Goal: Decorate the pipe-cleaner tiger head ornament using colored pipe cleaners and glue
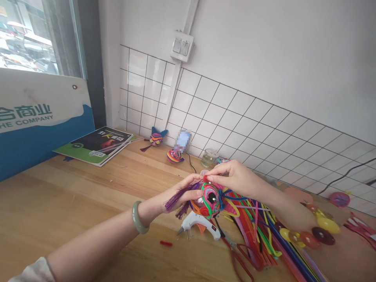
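Head view, holding tasselled pipe-cleaner ornament (212, 196) in left grip (179, 187), pinching red piece (205, 178) in right grip (239, 178), near white glue gun (210, 227).

My feed shows pink, green and yellow on the pipe-cleaner animal head (211, 196), purple on the tassels (181, 196), red on its upper pompom (205, 179). Nearer, I see a white glue gun (209, 226) and red-handled scissors (232, 246); far left, a blue-eared striped ornament (155, 138).
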A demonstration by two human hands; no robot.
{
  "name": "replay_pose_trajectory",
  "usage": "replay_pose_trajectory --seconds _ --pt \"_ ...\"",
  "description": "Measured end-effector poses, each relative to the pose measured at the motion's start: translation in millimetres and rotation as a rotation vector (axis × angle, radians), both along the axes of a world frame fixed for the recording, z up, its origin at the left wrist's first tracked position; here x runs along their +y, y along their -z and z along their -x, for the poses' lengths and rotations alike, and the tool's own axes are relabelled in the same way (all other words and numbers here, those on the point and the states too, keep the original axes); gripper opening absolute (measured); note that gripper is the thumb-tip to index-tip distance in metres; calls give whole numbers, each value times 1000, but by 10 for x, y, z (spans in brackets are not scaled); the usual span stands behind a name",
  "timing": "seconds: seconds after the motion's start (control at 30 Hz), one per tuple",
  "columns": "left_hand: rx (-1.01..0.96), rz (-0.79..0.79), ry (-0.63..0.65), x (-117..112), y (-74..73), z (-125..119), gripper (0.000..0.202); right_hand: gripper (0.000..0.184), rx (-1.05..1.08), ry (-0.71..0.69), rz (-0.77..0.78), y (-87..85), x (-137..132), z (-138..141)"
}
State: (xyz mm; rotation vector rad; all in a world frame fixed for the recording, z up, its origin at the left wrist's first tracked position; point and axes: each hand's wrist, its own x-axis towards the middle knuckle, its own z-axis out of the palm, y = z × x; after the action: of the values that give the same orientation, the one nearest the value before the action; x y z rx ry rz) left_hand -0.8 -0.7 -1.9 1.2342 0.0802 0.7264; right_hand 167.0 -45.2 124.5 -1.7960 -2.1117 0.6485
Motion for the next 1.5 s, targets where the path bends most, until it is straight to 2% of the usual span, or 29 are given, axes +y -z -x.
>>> replay_pose_trajectory --seconds 0.33,0.6,0.9,1.17,1.5 --pt "-4 12 13 -8 -47 22 34 25 30 -16 14 28 17 -17" --pt "13 -81 -11 -11 -79 49 27 24 38 -60 -10 57 28 -23" --pt "11 -63 -18 -15 -66 38 33 24 3 -82 -36 25 -12 6" --pt "26 -95 -15 -41 -141 71 21 25 0 -86 -55 70 -1 -12" --pt "42 -53 -19 -69 -181 68 23 23 6 -98 -66 93 21 -44"
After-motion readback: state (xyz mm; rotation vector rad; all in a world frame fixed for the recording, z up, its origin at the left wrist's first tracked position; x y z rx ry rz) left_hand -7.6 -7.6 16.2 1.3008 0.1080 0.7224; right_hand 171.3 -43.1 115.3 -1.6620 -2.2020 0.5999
